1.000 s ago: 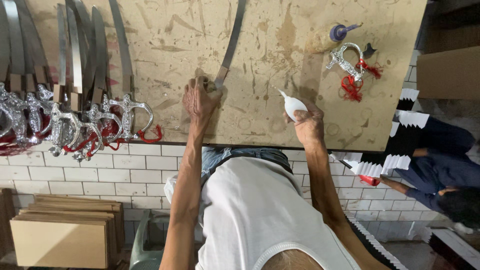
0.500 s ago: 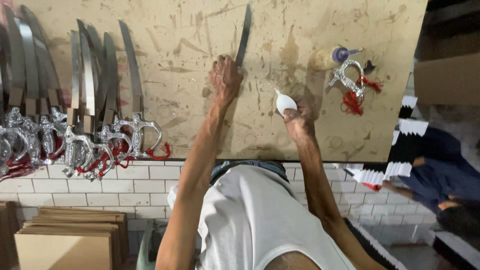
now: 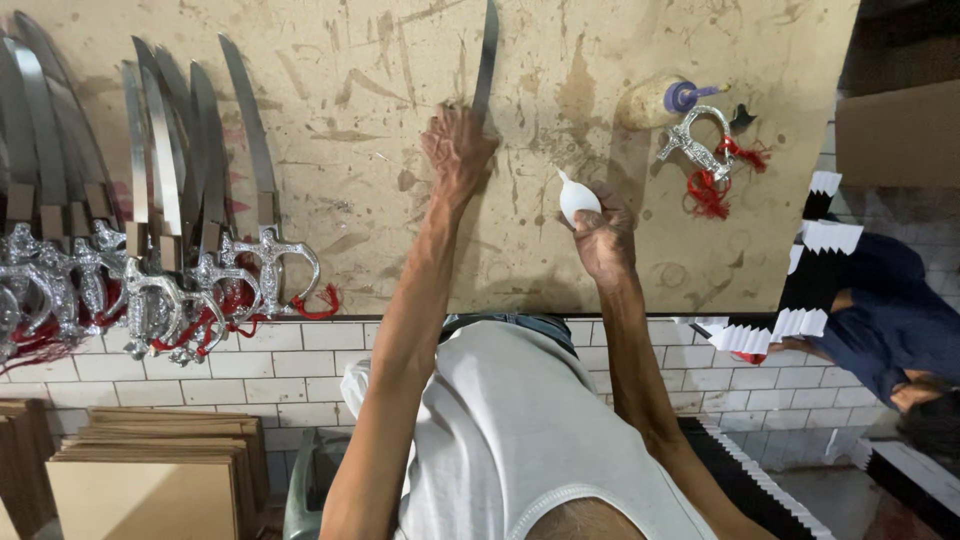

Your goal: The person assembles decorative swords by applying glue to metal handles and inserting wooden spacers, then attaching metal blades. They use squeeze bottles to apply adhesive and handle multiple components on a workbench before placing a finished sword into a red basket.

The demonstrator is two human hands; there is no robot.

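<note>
Centre frame: left hand (image 3: 458, 148) closed around bare blade (image 3: 486, 60); right hand (image 3: 603, 238) pinching white squeeze bottle (image 3: 574, 197).

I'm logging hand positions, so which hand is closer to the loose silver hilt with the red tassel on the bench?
Right. The right hand, holding a small white bottle, sits just left of the loose silver hilt. The left hand is farther left, on a bare blade.

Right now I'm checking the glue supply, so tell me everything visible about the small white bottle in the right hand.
The small white squeeze bottle looks like soft plastic, bulbous with a tapered nozzle pointing up-left. The right hand grips its lower body, hiding the base. It is held just above the scratched tan worktable; whether the tip touches the surface cannot be told.
</note>
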